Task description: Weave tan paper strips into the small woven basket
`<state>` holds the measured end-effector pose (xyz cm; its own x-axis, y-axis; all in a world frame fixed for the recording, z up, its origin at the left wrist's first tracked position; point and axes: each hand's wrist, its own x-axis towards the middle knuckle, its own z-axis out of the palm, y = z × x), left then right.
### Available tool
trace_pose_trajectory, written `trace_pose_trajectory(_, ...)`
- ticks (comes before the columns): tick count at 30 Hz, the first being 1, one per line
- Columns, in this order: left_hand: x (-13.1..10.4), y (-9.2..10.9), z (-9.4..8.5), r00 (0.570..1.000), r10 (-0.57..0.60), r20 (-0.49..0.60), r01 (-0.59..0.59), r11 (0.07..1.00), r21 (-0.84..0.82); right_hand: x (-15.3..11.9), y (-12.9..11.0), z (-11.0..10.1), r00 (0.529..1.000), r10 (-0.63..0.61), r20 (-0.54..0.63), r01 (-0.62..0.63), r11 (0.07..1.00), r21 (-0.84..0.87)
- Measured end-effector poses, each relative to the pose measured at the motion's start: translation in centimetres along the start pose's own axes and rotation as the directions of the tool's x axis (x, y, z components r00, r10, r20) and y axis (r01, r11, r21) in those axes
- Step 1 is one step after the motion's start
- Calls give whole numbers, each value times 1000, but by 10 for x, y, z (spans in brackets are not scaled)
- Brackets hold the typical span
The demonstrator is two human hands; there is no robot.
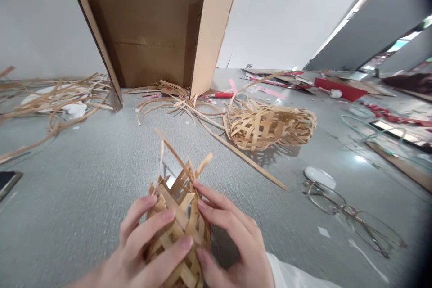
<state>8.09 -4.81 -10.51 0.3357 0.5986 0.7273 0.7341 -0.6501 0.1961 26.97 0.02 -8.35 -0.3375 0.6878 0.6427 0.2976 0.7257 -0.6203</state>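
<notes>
A half-woven basket of tan bamboo strips (180, 216) stands at the bottom centre, loose strip ends sticking up from its far end. My left hand (151, 238) grips it from the left, thumb and fingertips pressed on the crossing strips. From the right, my right hand (232, 234) holds the other side, its fingertips at the upper edge by a long upright strip (175, 155). The palms and the basket's underside are hidden. Farther back on the right lies another woven basket (266, 126) on its side, touched by neither hand.
An open cardboard box (216, 27) stands against the back wall. Loose bamboo strips (84, 90) are heaped at the left, and one long strip (249, 164) lies mid-table. Eyeglasses (349, 210) and a white oval object (320, 177) are on the right; a dark phone-like object (8, 182) sits left.
</notes>
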Motion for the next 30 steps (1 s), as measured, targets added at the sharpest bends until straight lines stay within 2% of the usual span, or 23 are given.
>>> trace_pose_trajectory(6,-2,-2,-5,996,61,57,-60,998,-18,-3,-1,5,999,-20,-47,19,999,-31)
trace_pose_trajectory(9,-4,-4,-4,995,80,53,-79,997,-17,-5,2,7,996,-62,-59,58,996,-64)
trace_pose_trajectory(12,-7,-4,-2,996,75,40,-75,997,4,-5,4,7,994,-110,-22,108,991,-76)
trace_pose_trajectory(17,-10,-3,1,999,52,8,-52,999,2,-1,4,3,992,-128,-6,127,988,-83)
trace_pose_trajectory(23,-6,-4,1,995,94,17,-94,996,-12,0,1,1,993,-108,48,113,989,-101)
trace_pose_trajectory(27,-5,-8,2,999,39,10,-38,999,-29,1,2,0,996,-67,65,71,995,-66)
trace_pose_trajectory(30,-6,-13,3,999,-15,-34,12,996,-85,3,4,-2,995,-25,94,26,1000,-15)
